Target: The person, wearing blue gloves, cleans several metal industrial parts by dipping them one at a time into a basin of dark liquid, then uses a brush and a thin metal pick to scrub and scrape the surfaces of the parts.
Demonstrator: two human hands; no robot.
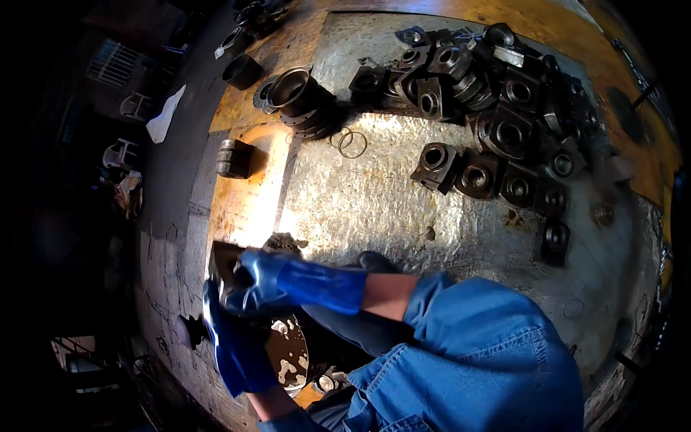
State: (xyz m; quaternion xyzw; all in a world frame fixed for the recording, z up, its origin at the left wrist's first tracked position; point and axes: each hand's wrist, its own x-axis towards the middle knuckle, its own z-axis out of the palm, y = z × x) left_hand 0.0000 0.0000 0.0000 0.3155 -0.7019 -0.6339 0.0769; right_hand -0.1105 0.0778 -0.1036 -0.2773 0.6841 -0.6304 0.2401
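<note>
Blocks (pixel 432 176) and rings (pixel 366 145) lie beyond gloved hands (pixel 257 279) together gripping a half-hidden dark part (pixel 225 256).

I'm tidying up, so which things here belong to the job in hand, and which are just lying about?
Likely in the job:
dark metal piece, at the left hand and right hand;
round container beside them.

Apparently just lying about:
two thin rings;
white plastic chairs;
white sheet;
bored metal blocks, though perhaps related.
</note>
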